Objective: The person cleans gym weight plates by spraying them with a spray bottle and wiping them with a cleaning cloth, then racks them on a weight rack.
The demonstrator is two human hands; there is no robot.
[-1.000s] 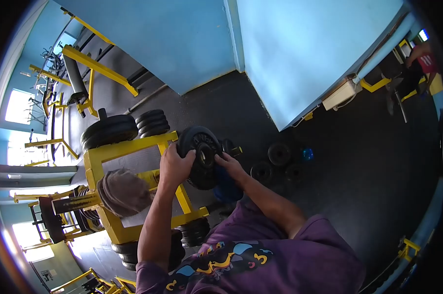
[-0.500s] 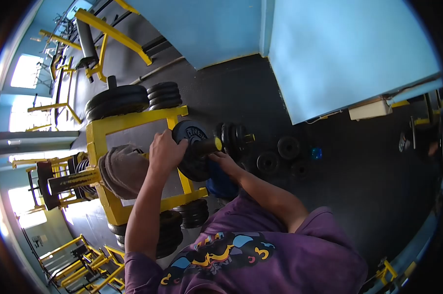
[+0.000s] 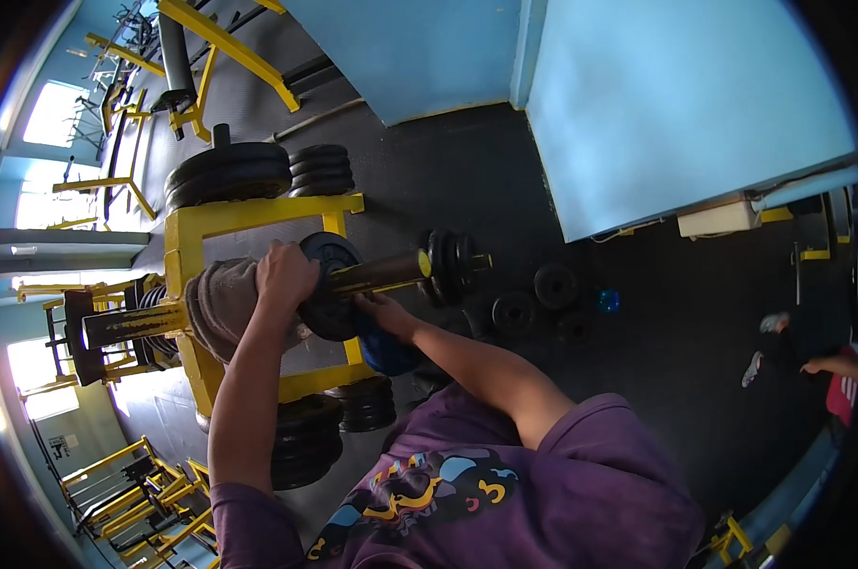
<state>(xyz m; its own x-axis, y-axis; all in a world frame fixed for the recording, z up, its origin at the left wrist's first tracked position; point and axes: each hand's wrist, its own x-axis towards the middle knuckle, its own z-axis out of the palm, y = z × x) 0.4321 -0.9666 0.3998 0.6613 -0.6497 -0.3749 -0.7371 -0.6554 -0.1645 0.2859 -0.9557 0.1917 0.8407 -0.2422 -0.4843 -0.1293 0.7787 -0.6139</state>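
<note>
A black weight plate [image 3: 327,248] sits around a worn yellow-and-black bar [image 3: 377,273] of the yellow plate rack [image 3: 184,248]. My left hand [image 3: 289,273] grips the plate's left edge, fingers curled over the rim. On the lower right edge, beneath the bar, my right hand [image 3: 388,315] has hold of the same plate; its fingers are partly hidden. A grey-brown cloth [image 3: 222,305] is draped over the rack just left of my left hand. Blue fabric [image 3: 389,353] shows below the plate.
Stacked plates [image 3: 228,175] hang on the rack's far side, and more plates [image 3: 306,441] on its near side. Several loose plates [image 3: 555,284] and a blue object [image 3: 607,301] lie on the dark floor. A person [image 3: 839,394] is at the right edge.
Both hands have moved the plate left along the bar, towards the cloth, so more of the bar shows to its right. A person has come further into view at the right.
</note>
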